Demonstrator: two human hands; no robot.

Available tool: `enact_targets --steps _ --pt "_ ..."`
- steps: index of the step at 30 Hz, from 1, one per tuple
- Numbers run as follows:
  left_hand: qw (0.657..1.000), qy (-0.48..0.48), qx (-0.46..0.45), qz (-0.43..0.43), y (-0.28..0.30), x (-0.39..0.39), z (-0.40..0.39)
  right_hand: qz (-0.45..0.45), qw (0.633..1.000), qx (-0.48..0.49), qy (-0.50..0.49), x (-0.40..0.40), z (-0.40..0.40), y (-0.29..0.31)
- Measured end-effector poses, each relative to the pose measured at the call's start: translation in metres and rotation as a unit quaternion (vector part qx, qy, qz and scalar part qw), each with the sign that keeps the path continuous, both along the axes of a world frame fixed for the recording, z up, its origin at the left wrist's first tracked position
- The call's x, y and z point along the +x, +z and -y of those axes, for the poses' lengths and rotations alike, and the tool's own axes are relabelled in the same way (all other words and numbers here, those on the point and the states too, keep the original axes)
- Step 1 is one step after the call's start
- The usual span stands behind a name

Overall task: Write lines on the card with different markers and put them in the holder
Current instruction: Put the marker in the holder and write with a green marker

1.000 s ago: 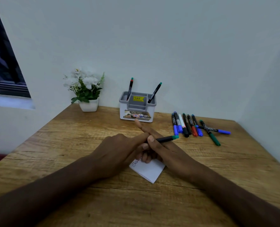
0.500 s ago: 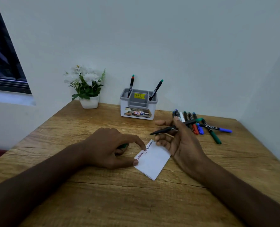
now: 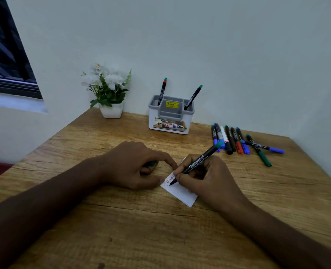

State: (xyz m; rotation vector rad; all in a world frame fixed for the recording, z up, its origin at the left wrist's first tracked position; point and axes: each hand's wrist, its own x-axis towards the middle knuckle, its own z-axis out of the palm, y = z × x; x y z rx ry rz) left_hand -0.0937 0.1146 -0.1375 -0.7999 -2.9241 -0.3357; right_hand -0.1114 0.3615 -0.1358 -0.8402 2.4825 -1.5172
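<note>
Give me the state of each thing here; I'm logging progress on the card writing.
right hand: grips the green-ended marker, uncapped, tip on the card
left hand: holds a green cap, fingertips on the card's edge
card: flat on the table, partly written
holder: upright, two markers inside
loose markers: capped, lying on the table

A small white card (image 3: 182, 193) is lying askew on the wooden desk, a line of handwriting running along its upper edge. A black marker with a green end (image 3: 197, 163) is slanting over it, tip touching the card. A green cap (image 3: 151, 164) is peeking from under the other hand. The grey-and-white holder (image 3: 170, 121) is standing by the wall, two markers (image 3: 192, 98) leaning in its rear compartments. More markers (image 3: 238, 142) are lying grouped to its right.
</note>
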Motion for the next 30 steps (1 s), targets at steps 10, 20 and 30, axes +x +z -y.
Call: enact_targets --steps 10,20,30 --pt "1.000 -0.005 -0.007 -0.013 0.0000 0.0011 -0.0019 -0.033 0.999 0.005 0.033 0.0024 0.0033 -0.0007" --pt "1.000 0.001 -0.008 0.001 0.0015 0.0012 -0.0017 -0.053 0.997 0.001 0.056 -0.0007 0.0013 -0.0048" --pt "1.000 -0.003 -0.004 -0.001 0.0019 0.0020 -0.0019 -0.033 0.999 -0.009 0.025 -0.0053 0.0009 -0.0072"
